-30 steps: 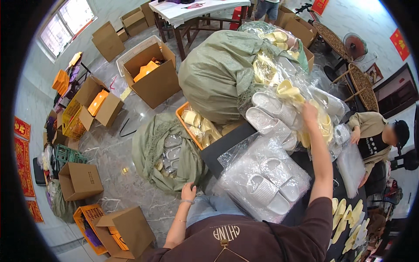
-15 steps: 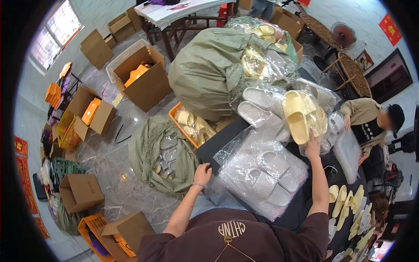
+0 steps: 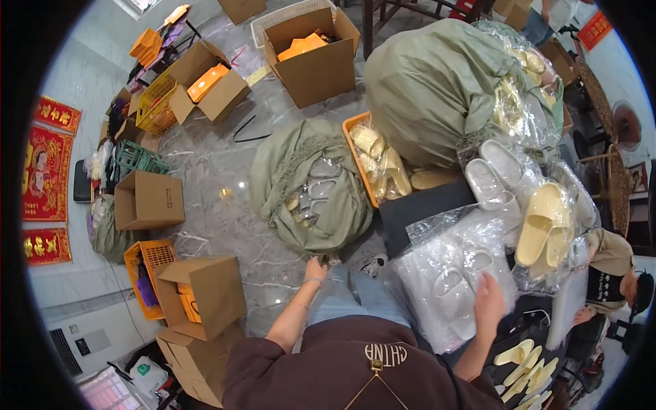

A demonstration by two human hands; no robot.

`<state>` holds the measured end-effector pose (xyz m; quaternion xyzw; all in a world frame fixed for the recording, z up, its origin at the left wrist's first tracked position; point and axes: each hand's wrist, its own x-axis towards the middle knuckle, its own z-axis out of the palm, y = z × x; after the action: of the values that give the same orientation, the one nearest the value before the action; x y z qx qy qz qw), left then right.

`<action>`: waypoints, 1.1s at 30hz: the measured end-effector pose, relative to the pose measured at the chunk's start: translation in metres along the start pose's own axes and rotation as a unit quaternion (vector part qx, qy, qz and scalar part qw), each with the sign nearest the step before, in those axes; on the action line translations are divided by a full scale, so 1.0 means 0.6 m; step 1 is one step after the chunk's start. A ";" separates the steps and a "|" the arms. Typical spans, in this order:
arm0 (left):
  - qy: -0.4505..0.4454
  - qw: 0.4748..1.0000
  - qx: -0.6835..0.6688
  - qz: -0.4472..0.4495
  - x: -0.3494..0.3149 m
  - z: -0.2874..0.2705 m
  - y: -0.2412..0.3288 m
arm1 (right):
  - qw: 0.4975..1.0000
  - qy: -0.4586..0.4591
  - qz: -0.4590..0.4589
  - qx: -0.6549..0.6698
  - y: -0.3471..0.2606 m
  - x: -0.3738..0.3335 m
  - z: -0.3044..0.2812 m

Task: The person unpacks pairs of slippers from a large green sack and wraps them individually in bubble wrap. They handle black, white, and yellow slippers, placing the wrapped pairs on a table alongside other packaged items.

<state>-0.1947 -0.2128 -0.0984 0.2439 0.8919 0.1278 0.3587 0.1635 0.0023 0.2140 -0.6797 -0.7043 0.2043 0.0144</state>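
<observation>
My right hand [image 3: 488, 305] is over the right edge of a stack of clear plastic bags. Its fingers are stretched out, and it grips nothing. On the stack lies a pair of grey slippers [image 3: 454, 290] in clear plastic. My left hand [image 3: 316, 268] hangs low beside the near rim of a green sack [image 3: 273, 198]; its fingers are too small and partly hidden to read. Bagged grey slippers [image 3: 318, 191] show in the sack's mouth. Beyond the stack lie a bagged yellow pair [image 3: 543, 225] and more bagged grey slippers [image 3: 493, 174].
A bulging green sack [image 3: 430, 89] of bagged slippers stands at the far side, by an orange crate [image 3: 357, 147]. Loose yellow slippers [image 3: 523, 365] lie at the near right. A co-worker [image 3: 608, 280] sits at the right. Cardboard boxes [image 3: 205, 290] stand on the left.
My view has swung left and down. My right hand has left the bagged yellow slippers and come back over the grey pair. My left hand has dropped from the table edge toward the smaller sack.
</observation>
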 end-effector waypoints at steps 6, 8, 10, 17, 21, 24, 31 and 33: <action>-0.100 0.986 0.108 -0.082 0.075 -0.032 -0.040 | 0.822 -0.369 -0.322 0.290 -0.287 0.052 0.198; -0.103 0.981 0.125 -0.102 0.125 -0.048 -0.057 | 0.782 -0.452 -0.366 0.224 -0.349 0.068 0.300; -0.060 0.989 0.126 -0.049 0.194 -0.051 -0.092 | 0.762 -0.475 -0.409 0.162 -0.387 0.082 0.418; 0.076 0.984 0.162 -0.002 0.405 -0.086 -0.091 | 0.902 -0.391 -0.176 0.060 -0.381 0.289 0.895; 0.170 0.967 0.186 -0.027 0.556 -0.090 -0.110 | 0.961 -0.256 0.002 0.107 -0.330 0.392 1.011; 0.191 0.954 0.215 -0.088 0.647 -0.083 -0.119 | 0.956 -0.242 0.094 0.137 -0.301 0.446 1.050; 0.257 0.931 0.227 -0.123 0.852 -0.090 -0.277 | 0.963 -0.204 0.103 0.143 -0.294 0.480 1.195; 0.248 0.949 0.150 -0.123 0.856 -0.129 -0.328 | 0.967 -0.228 0.094 0.065 -0.297 0.483 1.178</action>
<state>-0.6367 -0.1135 -0.4194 0.1439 0.9847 0.0038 0.0984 -0.2387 0.0933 -0.4532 -0.6755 -0.6075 0.3997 -0.1222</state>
